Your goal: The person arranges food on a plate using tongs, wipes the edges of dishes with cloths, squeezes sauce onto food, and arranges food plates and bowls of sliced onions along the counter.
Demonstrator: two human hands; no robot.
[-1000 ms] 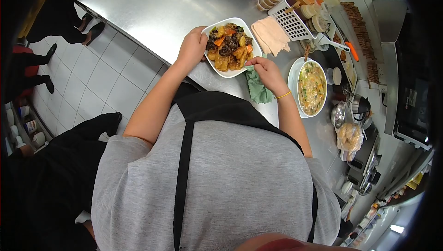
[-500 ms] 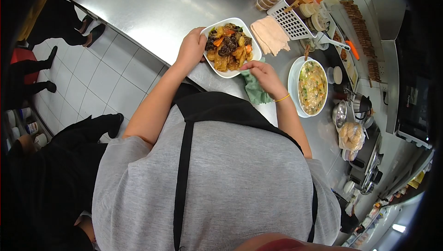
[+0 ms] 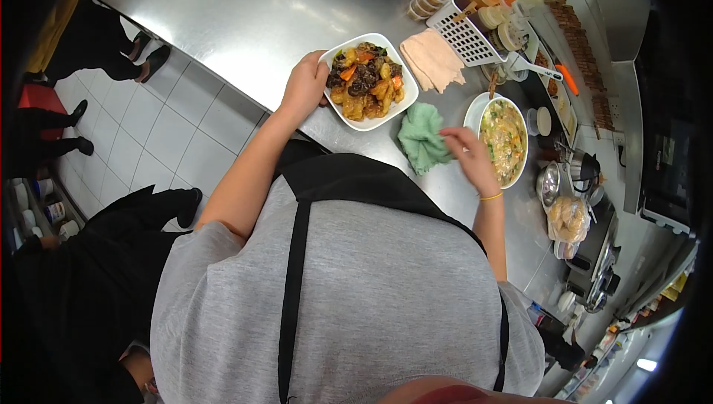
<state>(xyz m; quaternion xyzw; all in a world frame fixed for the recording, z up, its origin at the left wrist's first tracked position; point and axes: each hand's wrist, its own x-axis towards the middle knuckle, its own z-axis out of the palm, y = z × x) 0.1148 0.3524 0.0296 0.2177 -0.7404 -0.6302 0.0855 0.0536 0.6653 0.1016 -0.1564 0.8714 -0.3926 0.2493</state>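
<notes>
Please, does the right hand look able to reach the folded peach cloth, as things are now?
Probably yes. The right hand looks empty, and the peach cloth lies uncovered beside the white basket. Nothing tall seems to stand between them.

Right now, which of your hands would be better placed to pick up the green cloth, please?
Probably the right hand: it looks free, its fingers at the edge of the green cloth, while the left hand holds the square bowl.
</notes>
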